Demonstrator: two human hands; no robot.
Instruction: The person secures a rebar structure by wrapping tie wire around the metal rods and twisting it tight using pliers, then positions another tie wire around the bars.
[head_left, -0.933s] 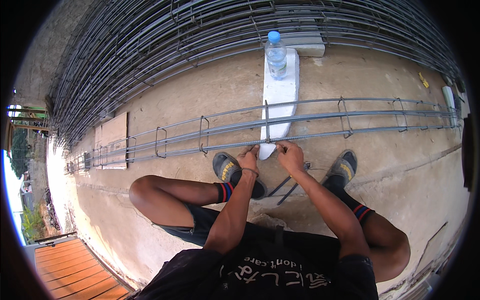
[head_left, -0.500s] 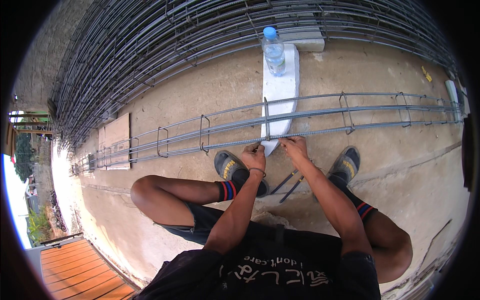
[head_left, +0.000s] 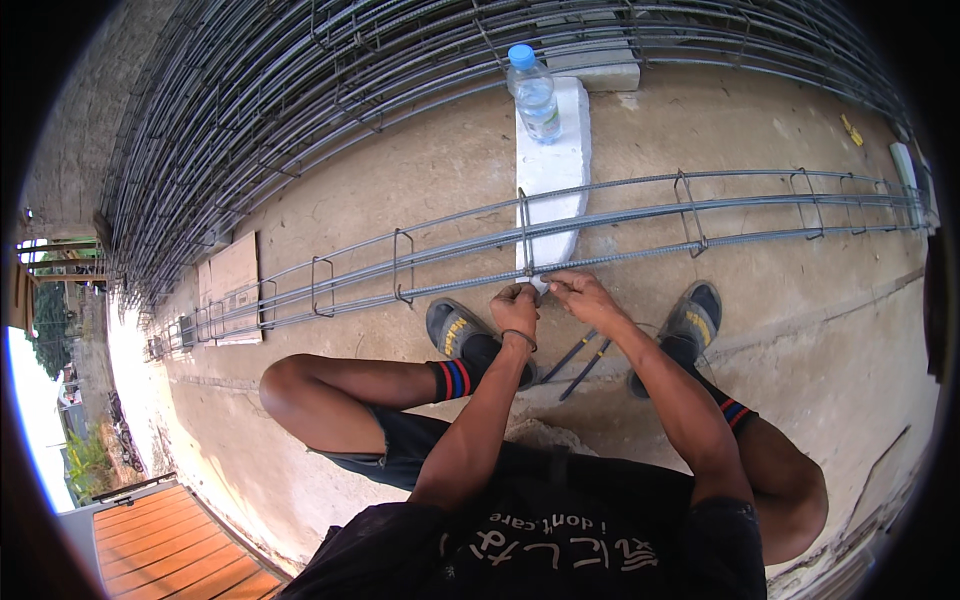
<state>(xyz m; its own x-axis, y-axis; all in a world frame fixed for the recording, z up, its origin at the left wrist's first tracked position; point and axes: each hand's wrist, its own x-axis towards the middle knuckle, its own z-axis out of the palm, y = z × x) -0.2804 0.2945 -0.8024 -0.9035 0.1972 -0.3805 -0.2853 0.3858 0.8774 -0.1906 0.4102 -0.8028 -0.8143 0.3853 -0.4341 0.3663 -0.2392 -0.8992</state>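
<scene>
A long cage of ribbed steel bars point(head_left: 640, 209) with square wire stirrups runs across in front of me. One stirrup point(head_left: 525, 235) crosses the bars just beyond my hands. Close below the nearest bar, my left hand point(head_left: 516, 308) is closed with curled fingers. My right hand point(head_left: 586, 297) pinches beside it, fingertips close to the left ones. Whatever is between the fingers is too small to make out. Under the cage lies a white board point(head_left: 552, 165), its tip by my fingers. A two-handled tool point(head_left: 578, 370) with dark handles rests on the ground between my feet.
A clear bottle with a blue cap point(head_left: 535, 100) stands on the board's far end. Beyond it is a large stack of steel cages point(head_left: 300, 110) and a pale block point(head_left: 600, 76). Flat cardboard point(head_left: 228, 285) lies under the cage at left. My sandalled feet point(head_left: 690, 325) flank the hands.
My right hand has shifted left, bringing its fingertips closer to the left hand. Both hands now sit slightly nearer to me relative to the bar. The view has tilted a little.
</scene>
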